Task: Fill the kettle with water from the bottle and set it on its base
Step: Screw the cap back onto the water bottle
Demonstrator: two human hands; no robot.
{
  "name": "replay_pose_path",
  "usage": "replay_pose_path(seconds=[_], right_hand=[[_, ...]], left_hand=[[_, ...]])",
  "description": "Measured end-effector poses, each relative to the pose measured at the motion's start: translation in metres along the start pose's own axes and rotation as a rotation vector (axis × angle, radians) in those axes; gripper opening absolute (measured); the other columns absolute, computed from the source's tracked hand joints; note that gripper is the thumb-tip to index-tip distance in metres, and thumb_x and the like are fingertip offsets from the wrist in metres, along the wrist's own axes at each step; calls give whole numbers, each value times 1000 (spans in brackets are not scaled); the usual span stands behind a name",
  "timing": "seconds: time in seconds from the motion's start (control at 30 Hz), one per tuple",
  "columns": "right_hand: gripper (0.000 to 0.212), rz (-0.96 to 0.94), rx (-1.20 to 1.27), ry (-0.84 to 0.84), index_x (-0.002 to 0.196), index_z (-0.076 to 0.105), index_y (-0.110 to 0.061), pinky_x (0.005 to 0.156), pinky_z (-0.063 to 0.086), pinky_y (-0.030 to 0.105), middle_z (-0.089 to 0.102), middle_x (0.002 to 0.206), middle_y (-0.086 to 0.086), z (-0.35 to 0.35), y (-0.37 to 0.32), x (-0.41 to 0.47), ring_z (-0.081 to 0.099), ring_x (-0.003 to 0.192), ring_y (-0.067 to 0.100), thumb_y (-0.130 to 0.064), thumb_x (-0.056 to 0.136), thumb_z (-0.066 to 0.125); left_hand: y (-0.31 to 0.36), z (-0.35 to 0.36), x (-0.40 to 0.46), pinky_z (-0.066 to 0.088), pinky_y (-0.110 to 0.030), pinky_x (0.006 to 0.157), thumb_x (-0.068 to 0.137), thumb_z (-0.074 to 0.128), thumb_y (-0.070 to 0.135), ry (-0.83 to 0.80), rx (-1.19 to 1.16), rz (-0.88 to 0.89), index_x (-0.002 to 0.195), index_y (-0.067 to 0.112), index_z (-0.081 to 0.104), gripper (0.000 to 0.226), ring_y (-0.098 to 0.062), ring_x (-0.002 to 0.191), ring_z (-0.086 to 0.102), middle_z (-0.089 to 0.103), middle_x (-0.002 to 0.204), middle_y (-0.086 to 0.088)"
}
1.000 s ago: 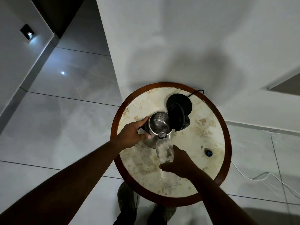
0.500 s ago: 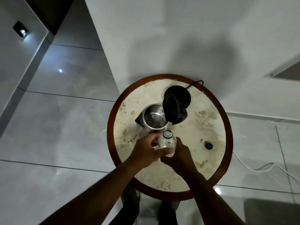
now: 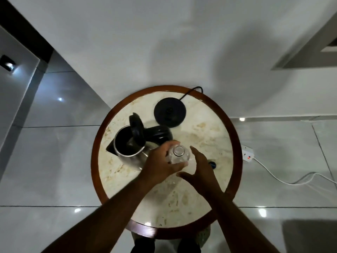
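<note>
A steel kettle with a black handle stands on the round table, left of centre, its black lid flipped up. It is off its round black base, which lies behind it to the right. The clear plastic bottle stands upright just right of the kettle, mouth uncapped. My left hand wraps around the bottle from the left. My right hand is beside the bottle on the right, fingers spread, holding nothing.
A small blue bottle cap lies on the table right of my right hand. The base's black cord runs off the back edge. A white power strip and its cable lie on the tiled floor to the right. A white wall is behind.
The bottle went from tilted at the kettle's mouth to upright. My left hand left the kettle and took the bottle; my right hand let go of it.
</note>
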State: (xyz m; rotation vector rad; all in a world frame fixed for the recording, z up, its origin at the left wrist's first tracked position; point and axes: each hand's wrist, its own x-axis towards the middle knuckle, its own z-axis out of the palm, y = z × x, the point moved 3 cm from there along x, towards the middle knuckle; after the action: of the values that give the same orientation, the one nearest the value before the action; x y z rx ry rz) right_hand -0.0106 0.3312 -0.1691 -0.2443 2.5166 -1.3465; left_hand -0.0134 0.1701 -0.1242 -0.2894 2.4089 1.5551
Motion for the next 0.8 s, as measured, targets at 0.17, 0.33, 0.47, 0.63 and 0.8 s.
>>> replay_pose_path(seconds=[0.17,0.33,0.47,0.63,0.8], right_hand=[[67,152,-404,-55,137,40,-19,90,48,41,51,122,8,-39,69,-12,50,110,28,-30,79,72],[33,202,-421,-141,124,47,-16,81,49,40,42,116,15,-30,77,-1,51,98,32,-18,92,50],[23,315,-222,20,107,62,-1,76,47,32,56,107,19,-48,56,9,60,90,29,-12,88,60],[32,44,-70,121,113,64,-10,80,50,24,60,104,3,-89,-36,18,60,90,15,-19,82,71],[32,-170,-255,-79,122,59,-11,91,46,22,52,118,5,-93,-96,15,51,100,13,-14,89,61]], left_hand=[[5,11,0,58,-23,79,63,90,27,4,-44,-39,119,30,59,64,-5,110,62,65,120,12],[4,14,3,59,-26,78,60,92,27,-4,-62,-70,117,32,58,67,-8,107,64,67,116,10],[7,15,5,58,-23,75,60,92,27,-24,-59,-52,115,31,58,65,-6,104,65,68,112,10],[13,22,6,56,-19,72,60,91,29,-40,-46,7,117,30,58,66,-3,106,62,64,114,15],[16,21,11,57,-22,77,64,90,25,-110,-72,100,118,27,58,62,-3,103,64,68,111,12]])
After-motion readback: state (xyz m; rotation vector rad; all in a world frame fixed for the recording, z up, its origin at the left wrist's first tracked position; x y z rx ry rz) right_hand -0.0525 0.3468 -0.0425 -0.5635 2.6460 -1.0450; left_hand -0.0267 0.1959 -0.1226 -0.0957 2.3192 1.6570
